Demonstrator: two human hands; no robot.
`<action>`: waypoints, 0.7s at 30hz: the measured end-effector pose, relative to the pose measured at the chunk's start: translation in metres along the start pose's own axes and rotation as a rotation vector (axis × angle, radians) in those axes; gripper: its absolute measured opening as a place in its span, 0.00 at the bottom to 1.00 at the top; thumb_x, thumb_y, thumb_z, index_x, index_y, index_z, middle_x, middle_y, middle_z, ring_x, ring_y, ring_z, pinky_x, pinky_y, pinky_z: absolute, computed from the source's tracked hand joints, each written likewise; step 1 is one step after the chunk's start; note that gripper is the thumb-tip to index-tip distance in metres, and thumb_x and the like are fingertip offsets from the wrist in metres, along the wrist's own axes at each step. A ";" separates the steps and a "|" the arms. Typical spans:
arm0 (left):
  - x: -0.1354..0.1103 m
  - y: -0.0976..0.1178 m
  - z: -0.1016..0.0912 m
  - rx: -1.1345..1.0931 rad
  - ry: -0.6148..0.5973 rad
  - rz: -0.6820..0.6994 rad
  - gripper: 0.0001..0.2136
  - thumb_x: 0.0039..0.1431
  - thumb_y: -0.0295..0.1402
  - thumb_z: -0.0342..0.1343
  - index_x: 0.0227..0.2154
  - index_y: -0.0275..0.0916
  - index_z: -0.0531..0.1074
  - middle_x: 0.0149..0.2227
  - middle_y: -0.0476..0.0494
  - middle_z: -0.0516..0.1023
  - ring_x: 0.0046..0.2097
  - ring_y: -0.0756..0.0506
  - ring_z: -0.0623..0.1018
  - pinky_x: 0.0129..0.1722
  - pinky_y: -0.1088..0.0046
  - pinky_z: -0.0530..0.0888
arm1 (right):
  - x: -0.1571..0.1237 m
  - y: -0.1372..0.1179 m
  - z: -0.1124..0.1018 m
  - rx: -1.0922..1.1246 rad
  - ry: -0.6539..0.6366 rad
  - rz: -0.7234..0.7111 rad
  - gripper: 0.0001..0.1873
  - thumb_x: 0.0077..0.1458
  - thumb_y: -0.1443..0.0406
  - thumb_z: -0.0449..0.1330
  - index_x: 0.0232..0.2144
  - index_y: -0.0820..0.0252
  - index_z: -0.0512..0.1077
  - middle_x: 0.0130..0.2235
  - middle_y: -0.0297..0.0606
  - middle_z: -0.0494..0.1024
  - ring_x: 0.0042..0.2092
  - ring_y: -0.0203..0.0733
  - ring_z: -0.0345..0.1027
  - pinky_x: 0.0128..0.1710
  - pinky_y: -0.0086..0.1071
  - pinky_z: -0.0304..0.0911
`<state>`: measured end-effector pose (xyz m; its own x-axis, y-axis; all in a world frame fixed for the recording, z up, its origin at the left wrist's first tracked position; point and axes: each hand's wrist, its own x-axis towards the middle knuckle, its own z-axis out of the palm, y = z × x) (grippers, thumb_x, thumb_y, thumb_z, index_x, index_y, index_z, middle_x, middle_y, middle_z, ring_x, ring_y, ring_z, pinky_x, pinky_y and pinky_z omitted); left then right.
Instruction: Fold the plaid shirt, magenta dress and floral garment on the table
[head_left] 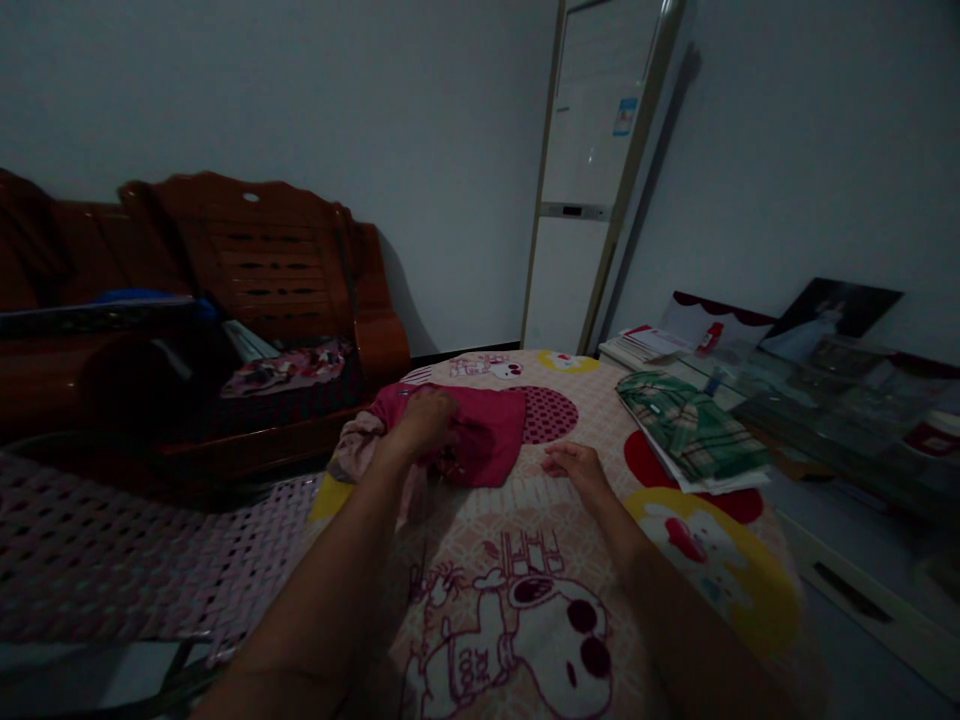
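Note:
A deep pink garment (pixel 491 435) lies partly folded on the patterned tablecloth (pixel 480 510), with a dark printed patch near its middle. My left hand (pixel 429 422) is on its left part, fingers bent down and closed on the fabric; the fingertips are partly hidden. Beside it, under my left forearm, a pale pinkish cloth (pixel 358 447) is bunched up at the table's left edge. To the right of the garment, apart from it, my right hand (pixel 576 466) hovers over the tablecloth. Its fingers are loosely curved and apart, with nothing in them.
A green plaid cloth (pixel 694 425) rests on white sheets at the table's right. Beyond it stands a glass-topped cabinet (pixel 795 385) with papers and a photo. A woven chair (pixel 135 560) is on the left, a wooden bench (pixel 262 260) behind, and a tall air conditioner (pixel 574 270) at the wall.

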<state>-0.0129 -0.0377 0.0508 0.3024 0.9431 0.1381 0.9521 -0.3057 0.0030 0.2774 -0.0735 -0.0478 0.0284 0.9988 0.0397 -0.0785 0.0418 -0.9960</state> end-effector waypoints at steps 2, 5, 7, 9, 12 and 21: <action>0.013 0.006 0.023 0.019 -0.068 -0.087 0.30 0.43 0.35 0.65 0.54 0.47 0.73 0.64 0.35 0.65 0.63 0.26 0.61 0.57 0.43 0.62 | 0.001 0.002 -0.001 0.006 -0.005 0.006 0.14 0.38 0.59 0.66 0.29 0.62 0.77 0.26 0.39 0.80 0.29 0.41 0.74 0.33 0.35 0.68; 0.026 0.005 0.045 0.061 -0.156 -0.092 0.20 0.50 0.34 0.59 0.49 0.43 0.77 0.58 0.31 0.72 0.59 0.26 0.67 0.54 0.42 0.64 | 0.001 0.004 -0.001 0.005 0.006 0.007 0.14 0.38 0.59 0.65 0.29 0.61 0.77 0.26 0.39 0.80 0.27 0.40 0.73 0.32 0.35 0.68; 0.031 0.002 0.049 0.087 -0.183 -0.041 0.16 0.52 0.31 0.56 0.44 0.39 0.79 0.51 0.30 0.77 0.55 0.29 0.73 0.53 0.49 0.67 | 0.001 0.004 0.000 0.001 0.011 0.004 0.15 0.37 0.58 0.65 0.28 0.62 0.77 0.25 0.39 0.80 0.26 0.40 0.72 0.31 0.35 0.68; 0.035 -0.001 0.047 0.092 -0.181 -0.007 0.16 0.51 0.29 0.54 0.42 0.37 0.79 0.48 0.30 0.79 0.52 0.32 0.75 0.50 0.57 0.70 | 0.001 0.003 0.000 -0.001 0.006 -0.007 0.15 0.36 0.58 0.65 0.28 0.62 0.76 0.25 0.39 0.80 0.26 0.40 0.72 0.31 0.35 0.68; 0.039 -0.008 0.040 0.058 -0.102 -0.085 0.16 0.52 0.30 0.53 0.43 0.33 0.78 0.47 0.29 0.79 0.49 0.34 0.78 0.45 0.65 0.72 | -0.001 0.000 0.000 -0.005 -0.001 -0.022 0.14 0.36 0.60 0.64 0.28 0.61 0.77 0.24 0.38 0.80 0.27 0.40 0.73 0.31 0.34 0.68; 0.039 -0.052 0.021 -0.162 0.553 -0.758 0.17 0.58 0.29 0.47 0.49 0.35 0.72 0.50 0.29 0.74 0.48 0.33 0.75 0.42 0.58 0.72 | 0.006 0.007 -0.003 -0.098 0.039 -0.060 0.13 0.40 0.59 0.61 0.28 0.61 0.77 0.24 0.37 0.79 0.26 0.40 0.72 0.30 0.34 0.68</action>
<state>-0.0498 0.0174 0.0354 -0.4963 0.7153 0.4920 0.8559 0.3083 0.4152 0.2801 -0.0675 -0.0552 0.0689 0.9928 0.0980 0.0220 0.0967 -0.9951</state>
